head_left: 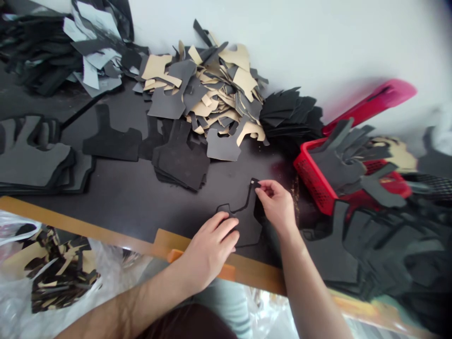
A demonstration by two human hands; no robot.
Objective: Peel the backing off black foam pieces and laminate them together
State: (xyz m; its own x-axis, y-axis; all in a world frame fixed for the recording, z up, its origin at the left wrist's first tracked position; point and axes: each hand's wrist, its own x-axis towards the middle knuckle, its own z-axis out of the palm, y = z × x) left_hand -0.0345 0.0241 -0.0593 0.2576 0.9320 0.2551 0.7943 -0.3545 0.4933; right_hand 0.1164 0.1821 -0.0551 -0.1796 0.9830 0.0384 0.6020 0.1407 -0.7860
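Observation:
A flat black cut-out piece (249,225) with a narrow arm lies near the front edge of the dark table. My left hand (213,242) rests on its left part, fingers stretched out and slightly apart. With thumb and fingers, my right hand (277,202) pinches the tip of the narrow arm, where a small pale spot shows. Up and to the left of my hands sits a stack of similar black pieces (181,160). Part of the piece is hidden under my left fingers.
Beige and grey cut pieces (215,89) are heaped by the wall. On the right stand a red basket (314,181) full of grey pieces and, nearer, stacked dark pieces (384,249). Grey pieces (31,160) lie left. Below the wooden table edge (88,230), a plastic bag (106,273) holds scraps.

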